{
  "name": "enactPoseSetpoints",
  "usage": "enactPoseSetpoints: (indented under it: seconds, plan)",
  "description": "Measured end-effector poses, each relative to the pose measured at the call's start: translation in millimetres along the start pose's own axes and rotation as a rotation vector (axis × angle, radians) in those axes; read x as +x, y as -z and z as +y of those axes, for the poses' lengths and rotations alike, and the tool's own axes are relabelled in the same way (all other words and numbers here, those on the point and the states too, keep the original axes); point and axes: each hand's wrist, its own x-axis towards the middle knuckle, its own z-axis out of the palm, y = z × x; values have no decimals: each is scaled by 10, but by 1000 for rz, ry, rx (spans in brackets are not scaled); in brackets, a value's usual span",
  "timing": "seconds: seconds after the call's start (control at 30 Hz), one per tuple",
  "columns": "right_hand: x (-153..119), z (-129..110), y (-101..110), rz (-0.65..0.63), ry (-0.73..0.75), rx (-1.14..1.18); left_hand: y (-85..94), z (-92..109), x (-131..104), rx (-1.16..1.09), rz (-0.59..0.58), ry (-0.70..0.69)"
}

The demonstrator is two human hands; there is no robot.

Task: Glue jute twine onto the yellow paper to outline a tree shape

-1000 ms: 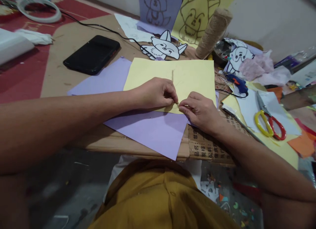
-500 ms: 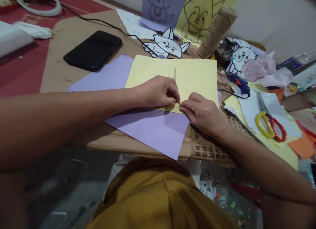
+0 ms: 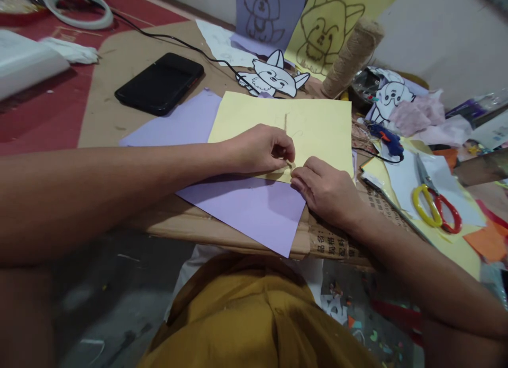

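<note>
Over the lower edge of a yellow sheet of paper [image 3: 321,124], both hands are close together. My left hand [image 3: 264,148] pinches a thin length of twine [image 3: 291,165] between thumb and forefinger. Its other end runs to the fingertips of my right hand [image 3: 327,190], which are closed and rest at the paper's edge. A short brown strand of twine [image 3: 286,123] lies on the yellow paper above the hands. Beneath is a purple sheet [image 3: 246,212], sticking out to the left and front.
A black phone [image 3: 161,83] lies left of the papers. Behind them are a white fox cut-out [image 3: 273,77] and an upright twine spool [image 3: 353,58]. To the right are a blue glue gun [image 3: 387,140] and scissors [image 3: 436,201] on paper. A tape roll [image 3: 79,24] sits far left.
The fingertips of my two hands have shifted slightly, and more of the twine between them shows. The whole view has moved a little; the papers lie as before.
</note>
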Motion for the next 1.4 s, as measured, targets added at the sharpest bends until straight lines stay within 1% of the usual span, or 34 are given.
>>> enactPoseSetpoints:
  seconds: [0.13,0.27,0.43,0.53,0.6,0.67,0.77,0.87,1.0,1.2,1.3,1.4]
  plan:
    - [-12,-28,12,1,20,-8,9,10,-23,17,3,-47]
    - [-21,-48,22,10,45,-46,39,35,-55,60,-29,-154]
    - [-29,-83,26,2,48,-70,77,23,-83,212,-100,-297]
    - [-41,-84,19,-8,16,-35,84,7,-84,315,-154,-337]
    - [-53,-66,16,7,-9,32,84,0,-83,365,-180,-336]
    - [-65,-38,21,53,-23,128,84,-1,-84,391,-195,-332]
    - [-81,5,39,110,-38,271,87,5,-85,379,-199,-324]
    - [-91,27,59,75,-71,346,94,14,-81,346,-206,-307]
    - [-103,32,66,20,-87,372,96,8,-75,323,-200,-311]
    - [-109,27,59,-8,-51,367,95,9,-80,280,-194,-314]
    - [-107,16,62,-36,-60,327,112,25,-89,222,-172,-229]
    - [-102,5,75,-67,-63,299,126,8,-94,133,-110,-113]
